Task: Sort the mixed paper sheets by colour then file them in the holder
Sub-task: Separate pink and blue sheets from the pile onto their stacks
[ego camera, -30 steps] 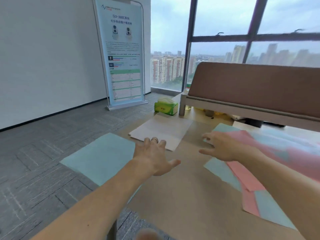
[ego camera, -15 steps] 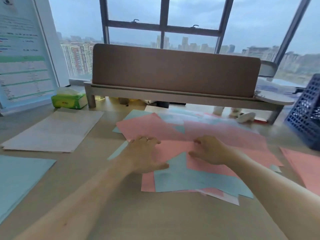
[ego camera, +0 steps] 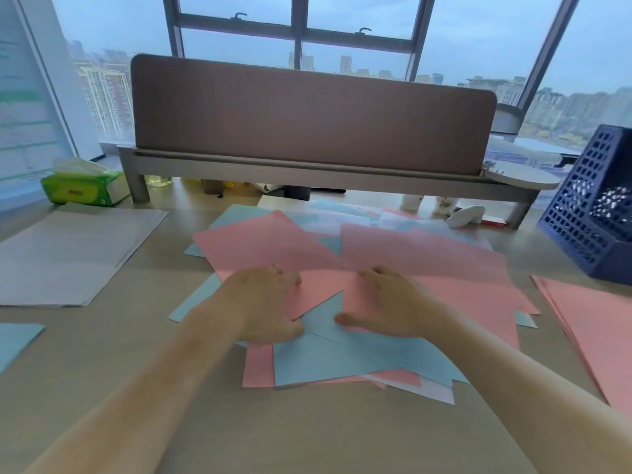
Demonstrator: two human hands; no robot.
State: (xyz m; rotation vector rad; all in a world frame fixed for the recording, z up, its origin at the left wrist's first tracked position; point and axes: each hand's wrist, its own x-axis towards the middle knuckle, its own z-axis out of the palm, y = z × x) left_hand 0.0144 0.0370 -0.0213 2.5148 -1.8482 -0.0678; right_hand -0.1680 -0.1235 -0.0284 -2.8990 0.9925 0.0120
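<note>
A mixed pile of pink and light blue sheets [ego camera: 427,268], with a few white ones, lies spread in the middle of the desk. My left hand [ego camera: 263,302] rests on the pile's left part, its fingertips at a pink sheet's edge and its thumb on a blue sheet [ego camera: 342,360]. My right hand [ego camera: 386,302] lies beside it with fingers spread on a pink sheet, thumb touching the blue one. Neither hand grips a sheet. Sorted stacks lie around: white [ego camera: 68,254] at left, blue [ego camera: 17,340] at far left, pink [ego camera: 598,336] at right. The dark blue mesh holder [ego camera: 588,213] stands at right.
A brown divider panel [ego camera: 307,114] on a grey frame crosses the back of the desk. A green tissue pack [ego camera: 82,186] sits at the back left. Small items, one white [ego camera: 465,215], lie under the frame. Bare desk [ego camera: 307,436] shows in front of the pile.
The view has swung right from the white and blue stacks to the mixed pile. Both hands have moved onto the pile and now lie close together on it.
</note>
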